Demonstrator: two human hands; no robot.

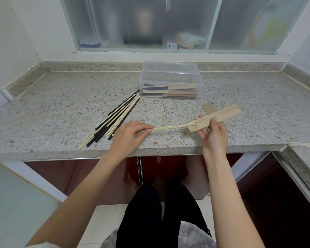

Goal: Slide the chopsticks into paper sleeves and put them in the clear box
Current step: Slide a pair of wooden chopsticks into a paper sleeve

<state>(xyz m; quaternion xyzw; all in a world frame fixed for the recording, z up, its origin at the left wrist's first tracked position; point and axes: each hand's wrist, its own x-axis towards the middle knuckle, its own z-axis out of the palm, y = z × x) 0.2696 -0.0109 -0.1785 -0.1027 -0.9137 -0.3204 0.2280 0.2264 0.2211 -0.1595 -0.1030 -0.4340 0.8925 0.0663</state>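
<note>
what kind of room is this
Most likely a home kitchen: a speckled granite countertop with a raised backsplash, dark red cabinet doors beneath it, and a frosted sliding window behind.

Loose chopsticks [115,119] left of clear box [170,81], spare sleeve [208,108] right, on counter [61,97].
</note>
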